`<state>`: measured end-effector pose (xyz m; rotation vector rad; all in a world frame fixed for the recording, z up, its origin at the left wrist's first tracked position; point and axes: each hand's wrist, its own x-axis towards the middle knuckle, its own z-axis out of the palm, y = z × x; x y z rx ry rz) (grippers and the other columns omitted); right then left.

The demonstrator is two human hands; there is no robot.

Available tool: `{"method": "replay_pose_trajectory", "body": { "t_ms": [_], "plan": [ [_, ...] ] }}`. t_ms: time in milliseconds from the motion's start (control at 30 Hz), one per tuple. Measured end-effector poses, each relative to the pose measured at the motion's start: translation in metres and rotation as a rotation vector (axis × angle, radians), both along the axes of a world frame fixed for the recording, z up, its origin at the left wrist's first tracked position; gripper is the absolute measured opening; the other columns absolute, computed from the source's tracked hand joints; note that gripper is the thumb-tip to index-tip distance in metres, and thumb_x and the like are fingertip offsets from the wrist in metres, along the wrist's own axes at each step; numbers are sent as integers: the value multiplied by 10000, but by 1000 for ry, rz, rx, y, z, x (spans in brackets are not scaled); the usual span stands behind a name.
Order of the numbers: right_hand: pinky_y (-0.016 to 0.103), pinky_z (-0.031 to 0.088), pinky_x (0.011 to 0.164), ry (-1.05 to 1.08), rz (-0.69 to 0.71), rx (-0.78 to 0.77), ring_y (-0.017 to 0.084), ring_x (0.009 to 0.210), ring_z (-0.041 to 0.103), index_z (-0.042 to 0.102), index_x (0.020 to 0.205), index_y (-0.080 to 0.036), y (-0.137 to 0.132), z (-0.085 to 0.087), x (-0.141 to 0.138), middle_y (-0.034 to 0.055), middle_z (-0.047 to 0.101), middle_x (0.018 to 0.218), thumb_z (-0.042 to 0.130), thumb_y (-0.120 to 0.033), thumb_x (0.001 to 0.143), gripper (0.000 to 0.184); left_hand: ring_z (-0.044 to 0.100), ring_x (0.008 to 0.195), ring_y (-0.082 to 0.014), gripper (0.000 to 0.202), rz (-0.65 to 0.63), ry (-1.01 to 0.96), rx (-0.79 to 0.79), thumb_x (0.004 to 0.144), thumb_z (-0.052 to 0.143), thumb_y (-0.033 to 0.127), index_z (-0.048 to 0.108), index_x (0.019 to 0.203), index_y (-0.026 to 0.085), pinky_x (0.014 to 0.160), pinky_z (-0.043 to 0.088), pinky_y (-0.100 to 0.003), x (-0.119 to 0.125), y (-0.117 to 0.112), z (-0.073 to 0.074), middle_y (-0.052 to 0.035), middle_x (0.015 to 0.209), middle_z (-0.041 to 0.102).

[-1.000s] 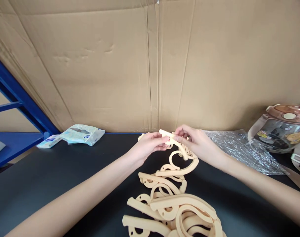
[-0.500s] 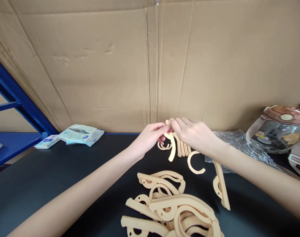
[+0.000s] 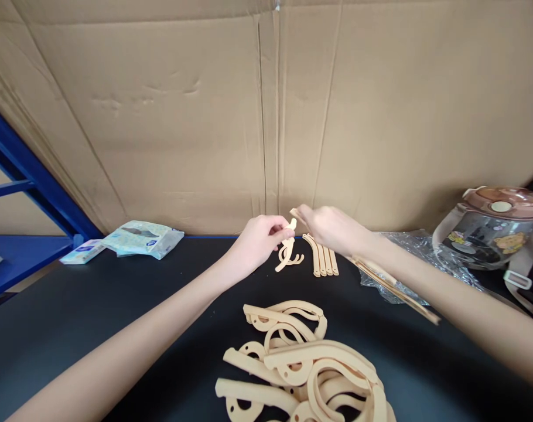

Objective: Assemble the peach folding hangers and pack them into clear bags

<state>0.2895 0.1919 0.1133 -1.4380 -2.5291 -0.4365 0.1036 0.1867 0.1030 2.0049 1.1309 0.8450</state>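
Observation:
My left hand (image 3: 258, 239) is closed in a pinch on a small beige hook-shaped piece (image 3: 286, 253) that hangs just above the black table (image 3: 95, 310) near the cardboard wall. My right hand (image 3: 330, 228) is closed around a long thin beige arm piece (image 3: 392, 288) that runs under my forearm toward the right. Between the hands, several short beige strips (image 3: 323, 261) lie side by side on the table. A heap of beige curved hanger parts (image 3: 301, 366) sits in front of me, near the table's front edge.
A cardboard wall (image 3: 266, 111) stands right behind the table. A tissue pack (image 3: 143, 238) and a small white-blue packet (image 3: 82, 252) lie at the left by a blue rack (image 3: 24, 170). Crumpled clear plastic (image 3: 424, 261) and a brown-lidded bottle (image 3: 490, 225) are at the right.
The beige assembly held between both hands has come apart. My left hand now keeps the hook piece, my right hand drew the long arm piece to the right, and the strips lie on the table.

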Motion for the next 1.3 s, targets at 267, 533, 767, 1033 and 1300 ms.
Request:
{"method": "replay_pose_trajectory", "body": {
  "t_ms": [267, 533, 767, 1033, 1300],
  "plan": [
    [232, 422, 489, 584, -16, -322, 99, 460, 543, 593, 887, -173, 0, 16, 32, -23, 589, 594, 328, -372, 1000, 350, 577, 648, -148, 235, 152, 83, -166, 819, 637, 366, 714, 727, 164, 539, 389, -229, -44, 31, 1, 9, 628, 615],
    [209, 386, 398, 1468, 52, -539, 79, 400, 479, 625, 976, -168, -15, 33, 36, -42, 538, 560, 435, -242, 961, 205, 583, 1087, -238, 263, 333, 56, -184, 873, 658, 339, 625, 1053, 149, 931, 470, -420, -55, 56, -33, -86, 1184, 621],
    [259, 573, 702, 1778, 100, -336, 143, 796, 694, 497, 758, -217, -13, 20, 25, 34, 714, 827, 500, -173, 853, 105, 652, 749, -200, 858, -143, -366, -652, 910, 109, 719, 699, 995, 101, 611, 529, -292, -4, 1, -9, -168, 1010, 686],
    [314, 501, 676, 840, 34, -162, 178, 748, 657, 580, 867, -194, -6, 11, 45, 36, 707, 840, 667, -271, 769, 152, 389, 386, -1, 206, -115, -771, -800, 935, 562, 242, 686, 1063, 140, 293, 288, -94, -4, -7, 2, 2, 730, 569],
    [276, 224, 475, -101, -16, 341, 156, 642, 614, 617, 1052, -167, -27, -1, 15, 49, 693, 808, 400, -166, 965, 233, 522, 469, -72, 197, -268, -587, -920, 919, 523, 244, 678, 915, 123, 311, 357, -117, -4, -14, 8, -59, 766, 624]
  ]
}}
